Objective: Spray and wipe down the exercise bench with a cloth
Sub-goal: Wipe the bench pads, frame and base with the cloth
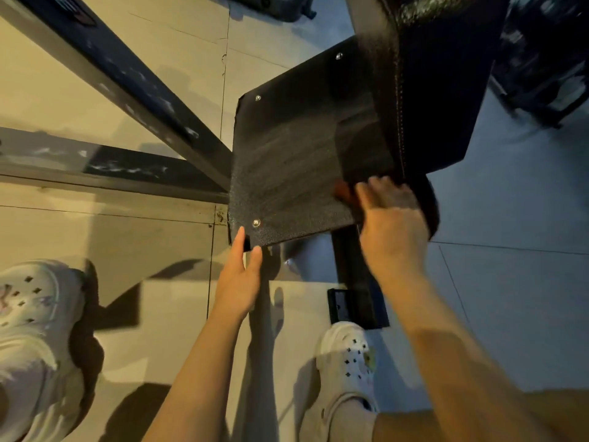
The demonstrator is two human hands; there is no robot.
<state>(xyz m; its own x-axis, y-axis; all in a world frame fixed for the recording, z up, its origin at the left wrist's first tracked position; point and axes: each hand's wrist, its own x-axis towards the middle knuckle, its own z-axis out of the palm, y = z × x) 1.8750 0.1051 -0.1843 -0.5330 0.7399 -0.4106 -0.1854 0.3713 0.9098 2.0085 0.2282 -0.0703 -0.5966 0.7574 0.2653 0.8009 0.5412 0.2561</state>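
My left hand point(239, 279) pinches the near corner of the bench pad point(296, 173), thumb on top. My right hand point(390, 218) presses a cloth point(345, 190) against the pad's underside; only an orange scrap shows, blurred, and its grip I cannot tell.

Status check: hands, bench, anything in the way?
Left hand grips black bench panel at its near corner. Right hand presses orange cloth against the panel. No spray bottle in view. Nothing blocking.
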